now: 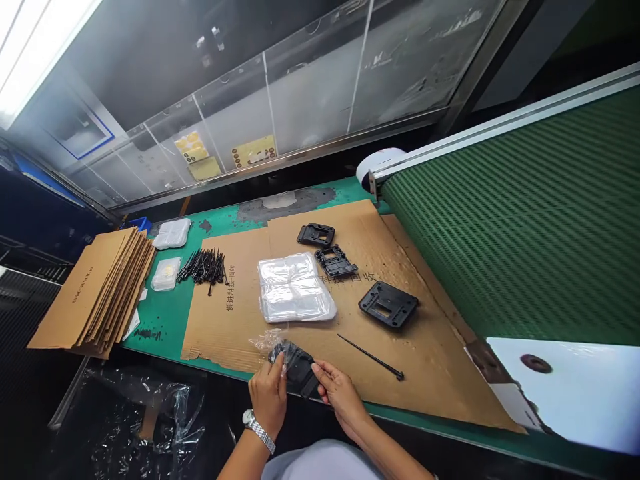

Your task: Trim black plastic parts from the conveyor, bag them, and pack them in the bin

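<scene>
Black molded plastic plate (300, 375) held over front edge of cardboard sheet (430, 360), clear plastic bag (267, 339) seen at far end. Fingers of left hand (270, 387) clamped on bagged side, of right hand (340, 395) pinched on near-right corner. Bagging apparently in hand; steady plate, unsnagged film called for.

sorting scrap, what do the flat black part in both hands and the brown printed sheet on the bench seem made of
Flat black part: probably moulded plastic, semi-matte, evenly dark with soft highlights. Brown printed sheet: likely matte corrugated cardboard, by its ragged torn edge.
</scene>
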Motion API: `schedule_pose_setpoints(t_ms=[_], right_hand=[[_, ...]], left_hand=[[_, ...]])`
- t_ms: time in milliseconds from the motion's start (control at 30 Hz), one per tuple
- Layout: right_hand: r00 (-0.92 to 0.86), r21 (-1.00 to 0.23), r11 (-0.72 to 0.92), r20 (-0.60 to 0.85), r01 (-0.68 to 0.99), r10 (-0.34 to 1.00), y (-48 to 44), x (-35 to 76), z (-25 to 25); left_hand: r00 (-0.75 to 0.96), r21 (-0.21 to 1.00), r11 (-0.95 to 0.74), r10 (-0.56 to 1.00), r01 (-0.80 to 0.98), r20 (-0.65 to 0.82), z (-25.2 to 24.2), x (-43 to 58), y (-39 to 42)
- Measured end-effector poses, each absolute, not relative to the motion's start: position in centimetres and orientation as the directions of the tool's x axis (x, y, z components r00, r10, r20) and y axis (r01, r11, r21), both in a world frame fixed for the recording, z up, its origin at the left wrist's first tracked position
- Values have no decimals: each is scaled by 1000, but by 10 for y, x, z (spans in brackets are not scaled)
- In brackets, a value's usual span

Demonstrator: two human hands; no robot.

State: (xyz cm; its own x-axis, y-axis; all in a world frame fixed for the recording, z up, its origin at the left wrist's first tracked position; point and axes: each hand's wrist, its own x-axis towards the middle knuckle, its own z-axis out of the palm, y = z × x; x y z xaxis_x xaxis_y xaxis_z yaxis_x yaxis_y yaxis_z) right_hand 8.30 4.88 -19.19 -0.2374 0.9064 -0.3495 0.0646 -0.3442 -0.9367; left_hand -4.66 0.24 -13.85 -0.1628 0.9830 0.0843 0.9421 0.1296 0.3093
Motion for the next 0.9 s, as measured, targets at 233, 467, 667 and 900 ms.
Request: schedule_pose_setpoints(t_ms=[233,467,667,900], right_hand=[[-403,-984,-179,-170,16,899,54,84,-173],[-299,-965,-249,-262,82,918,47,69,-174],[-200,-971,-158,-193,179,961,42,67,-146],[-416,-952,-303,-289,34,862,58,35,-110]], left_hand=[[-236,318,203,969,926,67,-122,-20,12],[-242,379,204,969,903,54,-103,-6,-3],[-269,672,216,963,708,-26,-74,7,1],[-386,869,178,923,462,16,-31,-34,-27]])
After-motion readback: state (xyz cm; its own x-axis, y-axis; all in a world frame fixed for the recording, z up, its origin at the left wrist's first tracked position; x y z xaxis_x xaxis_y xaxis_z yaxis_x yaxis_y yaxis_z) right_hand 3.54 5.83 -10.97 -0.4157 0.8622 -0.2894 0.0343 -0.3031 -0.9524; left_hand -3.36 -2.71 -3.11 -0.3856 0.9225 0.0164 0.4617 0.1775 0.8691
